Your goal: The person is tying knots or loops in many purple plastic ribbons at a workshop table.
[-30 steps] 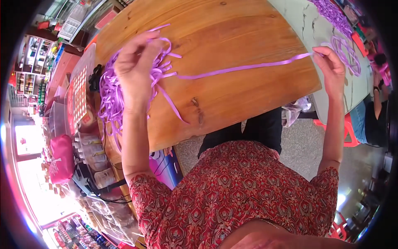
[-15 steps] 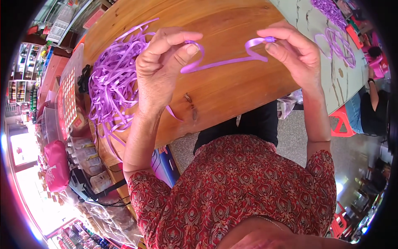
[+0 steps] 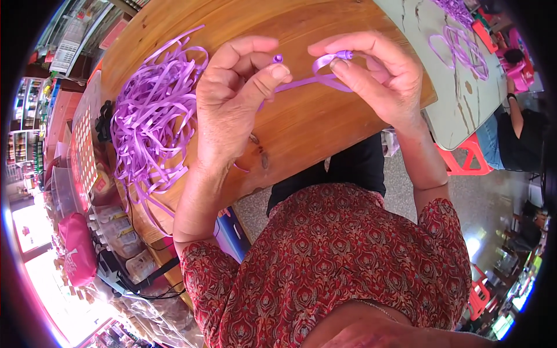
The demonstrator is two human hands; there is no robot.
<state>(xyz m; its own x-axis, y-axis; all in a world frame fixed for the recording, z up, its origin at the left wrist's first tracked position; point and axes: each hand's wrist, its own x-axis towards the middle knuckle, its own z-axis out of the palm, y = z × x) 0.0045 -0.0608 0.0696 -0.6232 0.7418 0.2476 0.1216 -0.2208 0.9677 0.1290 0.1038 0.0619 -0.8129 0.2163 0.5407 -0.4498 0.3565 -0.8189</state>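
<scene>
The left hand and the right hand are each pinched, thumb against fingers, on a small rolled end of one narrow purple ribbon. The ribbon is held above the wooden table, its slack stretch running between the two hands and curling into a loop at the right thumb. A tangled heap of purple ribbons lies on the wood, left of the left hand. Beyond the right hand, a marble-patterned table bears loose ribbon loops.
</scene>
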